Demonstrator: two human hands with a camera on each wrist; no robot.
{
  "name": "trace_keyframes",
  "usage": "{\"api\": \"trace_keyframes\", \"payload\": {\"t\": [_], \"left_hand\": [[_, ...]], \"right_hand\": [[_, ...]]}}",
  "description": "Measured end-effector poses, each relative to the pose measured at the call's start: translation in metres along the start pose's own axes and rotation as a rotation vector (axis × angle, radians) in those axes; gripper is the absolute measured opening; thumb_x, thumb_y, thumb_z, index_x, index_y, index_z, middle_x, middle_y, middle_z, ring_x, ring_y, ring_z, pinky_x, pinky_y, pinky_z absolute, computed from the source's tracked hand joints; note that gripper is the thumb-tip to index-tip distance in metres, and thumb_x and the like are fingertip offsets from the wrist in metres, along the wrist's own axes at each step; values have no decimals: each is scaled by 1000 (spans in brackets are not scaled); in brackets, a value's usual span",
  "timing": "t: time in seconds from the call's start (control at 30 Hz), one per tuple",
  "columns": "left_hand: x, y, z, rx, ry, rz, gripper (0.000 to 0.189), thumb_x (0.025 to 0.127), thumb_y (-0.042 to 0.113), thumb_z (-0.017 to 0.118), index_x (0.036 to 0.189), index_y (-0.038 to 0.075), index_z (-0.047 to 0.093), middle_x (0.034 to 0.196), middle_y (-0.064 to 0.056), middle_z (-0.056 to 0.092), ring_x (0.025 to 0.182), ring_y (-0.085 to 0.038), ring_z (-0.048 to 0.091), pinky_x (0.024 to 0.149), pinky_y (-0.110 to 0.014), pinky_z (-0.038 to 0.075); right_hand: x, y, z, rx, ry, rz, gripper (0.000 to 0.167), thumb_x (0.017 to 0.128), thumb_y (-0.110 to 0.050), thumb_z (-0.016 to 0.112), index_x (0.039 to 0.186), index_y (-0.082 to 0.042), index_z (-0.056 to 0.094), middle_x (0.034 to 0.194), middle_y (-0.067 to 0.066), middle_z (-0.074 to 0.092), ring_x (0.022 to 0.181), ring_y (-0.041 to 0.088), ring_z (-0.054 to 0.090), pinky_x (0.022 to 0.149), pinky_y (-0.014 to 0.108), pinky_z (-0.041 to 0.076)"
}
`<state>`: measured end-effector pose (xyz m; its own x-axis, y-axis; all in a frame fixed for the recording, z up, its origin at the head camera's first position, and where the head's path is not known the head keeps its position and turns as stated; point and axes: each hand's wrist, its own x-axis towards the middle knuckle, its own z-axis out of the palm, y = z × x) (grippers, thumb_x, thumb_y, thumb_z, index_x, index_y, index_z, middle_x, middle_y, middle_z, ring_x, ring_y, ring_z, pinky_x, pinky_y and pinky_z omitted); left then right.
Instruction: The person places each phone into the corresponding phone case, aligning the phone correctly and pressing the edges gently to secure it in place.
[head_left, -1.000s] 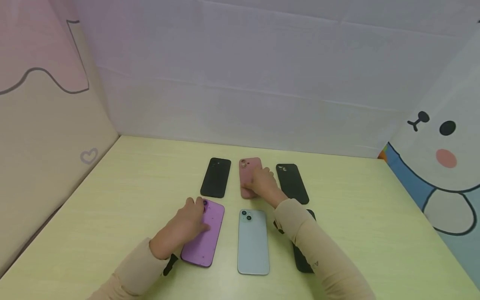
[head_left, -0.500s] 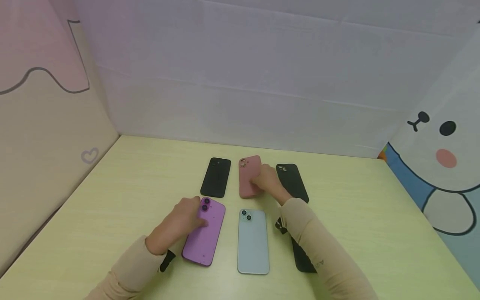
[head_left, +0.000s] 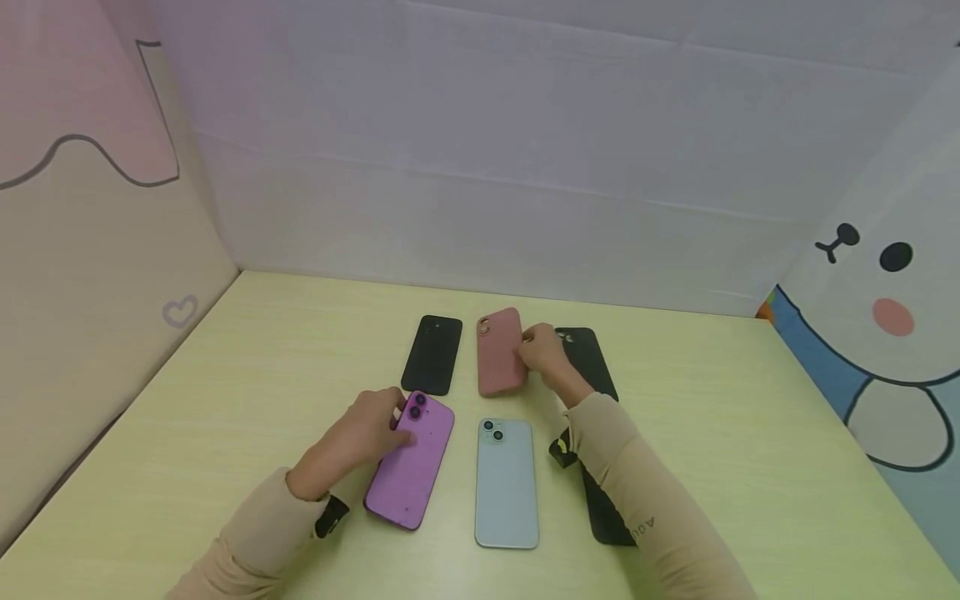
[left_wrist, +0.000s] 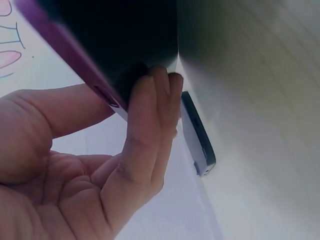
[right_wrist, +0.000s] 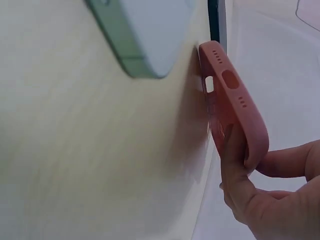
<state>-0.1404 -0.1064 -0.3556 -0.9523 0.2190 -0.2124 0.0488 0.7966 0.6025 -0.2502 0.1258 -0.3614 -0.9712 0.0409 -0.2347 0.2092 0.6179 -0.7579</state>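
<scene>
My left hand (head_left: 363, 429) pinches the left edge of a purple phone (head_left: 416, 475), thumb on its back and fingers under its dark front; that edge is raised off the table in the left wrist view. At the far middle, my right hand (head_left: 546, 354) grips the right edge of a pink phone case (head_left: 498, 354). The right wrist view shows the case (right_wrist: 240, 95) tilted up on its side, fingers inside its hollow and thumb on the outer back. A light blue phone (head_left: 507, 492) lies between the two forearms.
A black phone case (head_left: 432, 354) lies beyond the purple phone. Another black case (head_left: 591, 358) sits at the far right, partly behind my right hand. A dark phone (head_left: 606, 512) lies half hidden under my right sleeve. White cloth walls (head_left: 487, 208) bound the table (head_left: 750, 467).
My right hand has slid to the pink case's right edge and raised that side. The purple phone has tilted up on its left edge and shifted slightly away, with the left hand.
</scene>
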Motion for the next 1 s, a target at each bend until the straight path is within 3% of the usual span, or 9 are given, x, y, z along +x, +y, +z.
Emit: {"api": "trace_keyframes", "payload": {"t": [0.43,0.57,1.0], "left_hand": [[5,-8,-3,-52,-56,28,24,86,6,59,107,-3,52,86,-15,63,71,-17,58,58,-28,49],[8,-10,-2,-48,-38,19,26,86,7,60,109,-3,52,85,-14,64,69,-16,58,57,-28,49],[16,-13,-7,-116,86,16,30,87,8,59,114,-3,51,81,-12,65,65,-15,55,53,-25,45]], "right_hand": [[1,4,-1,167,-3,49,37,89,-1,50,124,8,48,117,21,54,95,23,58,83,34,51],[3,7,0,201,4,44,37,88,0,50,123,9,48,112,21,55,90,21,59,78,32,52],[-4,7,-2,269,7,57,39,89,-1,49,127,4,45,114,20,54,97,24,58,85,35,51]]}}
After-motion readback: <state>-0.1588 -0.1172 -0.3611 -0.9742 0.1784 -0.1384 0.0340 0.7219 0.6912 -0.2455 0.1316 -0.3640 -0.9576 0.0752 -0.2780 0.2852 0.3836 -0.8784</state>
